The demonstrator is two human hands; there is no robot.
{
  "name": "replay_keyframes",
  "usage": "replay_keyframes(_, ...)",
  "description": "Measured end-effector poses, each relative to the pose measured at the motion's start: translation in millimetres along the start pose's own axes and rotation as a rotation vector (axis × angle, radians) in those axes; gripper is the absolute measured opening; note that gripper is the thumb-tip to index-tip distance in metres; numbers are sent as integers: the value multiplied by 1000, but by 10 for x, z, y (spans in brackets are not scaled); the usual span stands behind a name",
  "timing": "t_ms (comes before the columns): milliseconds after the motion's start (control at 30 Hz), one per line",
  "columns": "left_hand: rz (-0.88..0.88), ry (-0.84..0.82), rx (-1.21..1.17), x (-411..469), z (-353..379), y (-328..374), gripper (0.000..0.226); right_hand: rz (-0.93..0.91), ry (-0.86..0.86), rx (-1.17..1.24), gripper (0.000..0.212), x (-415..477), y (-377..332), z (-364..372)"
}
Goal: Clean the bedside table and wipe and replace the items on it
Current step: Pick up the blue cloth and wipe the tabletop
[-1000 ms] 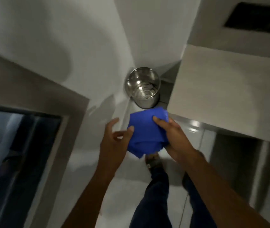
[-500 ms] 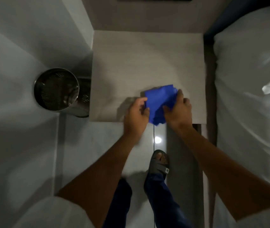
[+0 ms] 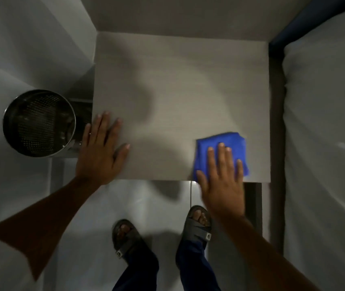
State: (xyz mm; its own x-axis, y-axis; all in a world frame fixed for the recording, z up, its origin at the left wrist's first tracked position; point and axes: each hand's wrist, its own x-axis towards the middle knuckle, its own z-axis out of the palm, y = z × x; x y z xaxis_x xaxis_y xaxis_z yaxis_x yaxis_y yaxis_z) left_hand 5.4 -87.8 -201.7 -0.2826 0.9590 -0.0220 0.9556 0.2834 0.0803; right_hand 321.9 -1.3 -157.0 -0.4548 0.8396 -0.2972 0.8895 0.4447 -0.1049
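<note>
The bedside table (image 3: 177, 91) is a pale square top seen from above, with nothing standing on it. A folded blue cloth (image 3: 228, 143) lies flat at its front right corner. My right hand (image 3: 222, 179) presses down on the cloth with fingers spread, its palm over the table's front edge. My left hand (image 3: 100, 152) rests flat on the front left corner of the table, fingers apart and holding nothing.
A perforated metal bin (image 3: 39, 122) stands on the floor against the table's left side. A bed with white bedding (image 3: 327, 133) runs along the right. My two sandalled feet (image 3: 161, 234) stand on the pale tiled floor before the table.
Both hands held the cloth over the table's front edge. Now the left hand has let go and lies flat at the left corner, and the right hand presses the cloth further right.
</note>
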Motion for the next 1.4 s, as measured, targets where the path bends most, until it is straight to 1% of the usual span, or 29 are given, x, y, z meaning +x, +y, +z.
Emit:
replay_keyframes(33, -2, 11, -5, -8, -24, 12, 69, 71, 13, 2, 65, 4, 150, -32)
replay_keyframes(100, 4, -5, -39, 1, -81, 43, 68, 154, 18, 20, 67, 45, 379, -105)
replay_keyframes(200, -10, -22, -64, -4, -129, 57, 68, 180, 48, 59, 68, 130, 443, -177)
replay_keyframes(267, -13, -29, -64, 6, -153, 83, 68, 171, 61, 107, 69, 210, 323, -238)
replay_keyframes(333, -15, -48, -60, 18, -166, 107, 68, 79, 45, 122, 66, 286, 25, -257)
replay_keyframes(467, -40, -98, -74, 15, -188, 131, 70, -193, 52, 112, 54, 278, -813, -107)
replay_keyframes(533, -33, -99, -59, 23, -190, 129, 70, -296, 34, 86, 54, 181, -1008, -1)
replay_keyframes(567, -30, -96, -55, 24, -183, 128, 70, -314, 30, 73, 53, 135, -962, 38)
replay_keyframes(633, -26, -86, -45, 26, -167, 122, 70, -264, 35, 69, 53, 81, -647, 65)
replay_keyframes(733, -17, -76, -47, 17, -147, 124, 70, -43, 7, 43, 59, 104, 52, 3)
replay_keyframes(800, -15, -49, -57, 15, -145, 138, 70, 81, 12, 90, 61, 223, 418, -103)
replay_keyframes(900, -17, -36, -55, 18, -137, 160, 69, 126, 27, 138, 61, 509, 587, -245)
replay_keyframes(967, -18, -52, -44, 30, -129, 162, 70, 104, 44, 136, 61, 742, 453, -294)
replay_keyframes(1067, -7, -69, -47, 43, -139, 164, 70, 18, 64, 126, 59, 1008, -39, -299)
replay_keyframes(1133, -4, -71, -58, 40, -146, 167, 71, -107, 79, 123, 58, 1081, -486, -267)
replay_keyframes(1200, -7, -69, -67, 26, -160, 170, 71, -247, 54, 114, 57, 1079, -834, -243)
replay_keyframes(1267, -3, -60, -73, 15, -173, 172, 71, -316, 20, 142, 55, 1070, -893, -243)
replay_keyframes(1333, 2, -51, -77, 19, -167, 147, 70, -297, 21, 217, 56, 1105, -714, -276)
replay_keyframes(1400, -6, -71, -70, 27, -156, 82, 71, -184, 52, 285, 58, 1195, -462, -339)
